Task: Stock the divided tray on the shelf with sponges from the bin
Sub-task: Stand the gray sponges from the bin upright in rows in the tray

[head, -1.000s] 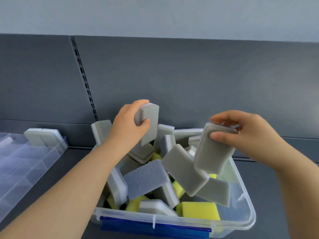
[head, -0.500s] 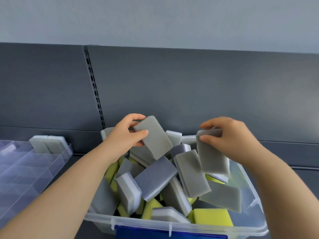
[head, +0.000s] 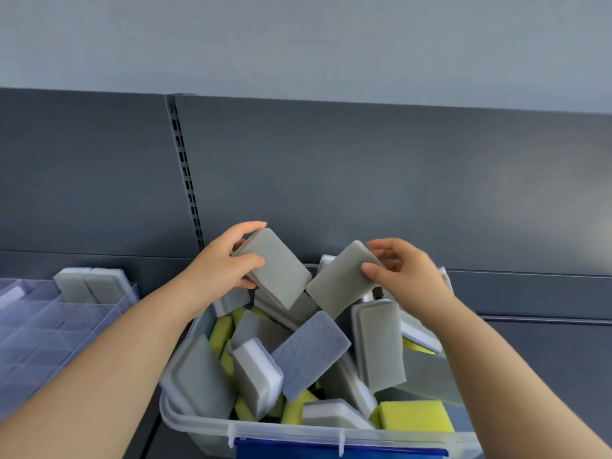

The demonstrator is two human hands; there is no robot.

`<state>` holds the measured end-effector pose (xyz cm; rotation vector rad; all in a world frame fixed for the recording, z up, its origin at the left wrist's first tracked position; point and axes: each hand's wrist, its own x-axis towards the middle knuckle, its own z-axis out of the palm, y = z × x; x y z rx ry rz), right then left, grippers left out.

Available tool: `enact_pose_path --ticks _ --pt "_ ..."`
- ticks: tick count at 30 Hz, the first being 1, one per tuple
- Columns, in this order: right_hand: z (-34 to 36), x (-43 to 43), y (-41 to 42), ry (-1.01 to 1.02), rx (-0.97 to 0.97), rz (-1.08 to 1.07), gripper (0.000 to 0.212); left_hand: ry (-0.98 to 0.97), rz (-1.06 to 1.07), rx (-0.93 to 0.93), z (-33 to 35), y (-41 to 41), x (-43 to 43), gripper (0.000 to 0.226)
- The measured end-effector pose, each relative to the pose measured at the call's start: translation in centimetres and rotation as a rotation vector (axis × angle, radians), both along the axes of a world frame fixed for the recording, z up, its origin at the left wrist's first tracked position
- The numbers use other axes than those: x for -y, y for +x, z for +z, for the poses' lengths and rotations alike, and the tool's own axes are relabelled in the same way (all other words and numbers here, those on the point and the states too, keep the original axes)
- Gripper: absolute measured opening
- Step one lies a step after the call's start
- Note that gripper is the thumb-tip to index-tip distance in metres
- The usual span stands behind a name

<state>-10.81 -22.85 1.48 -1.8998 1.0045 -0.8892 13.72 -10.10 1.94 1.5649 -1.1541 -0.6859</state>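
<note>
I see my left hand [head: 225, 266] gripping one grey sponge [head: 276, 270]; my right hand [head: 405, 276] pinches another grey sponge [head: 341, 283], both above the bin [head: 198, 425].

back panel [head: 364, 180] — dark grey | slotted upright [head: 186, 167] — at panel seam | wall [head: 298, 38] pale grey, above

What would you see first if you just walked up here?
Two hands in the middle: the left hand grips a grey sponge, the right hand pinches a second grey sponge, above a clear bin heaped with grey and yellow sponges. At far left, a divided tray holds two upright sponges.
</note>
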Motion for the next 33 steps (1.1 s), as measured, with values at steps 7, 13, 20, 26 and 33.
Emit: enact_pose_path --ticks 7,13,20,26,33 --pt "-0.2 -0.8 0.6 -0.116 -0.348 0.207 0.063 0.129 -0.013 0.296 -1.2 0.9 -0.6 0.053" --pt "1.0 -3.1 3.7 -0.933 -1.053 0.048 0.034 0.126 -0.061 0.417 -1.6 0.4 0.4 0.049" --pt "1.1 -3.5 7.2 -0.846 -1.207 0.027 0.039 0.152 -0.085 0.486 -1.2 0.3 1.3 0.035" --pt "2.2 -4.0 3.7 -0.551 -0.684 -0.071 0.073 0.069 -0.095 0.481 1.6 2.1 0.6 0.043" --pt "1.2 -6.4 2.5 -0.237 -0.027 0.21 0.085 -0.063 -0.209 0.525 3.7 -1.1 -1.7 0.04"
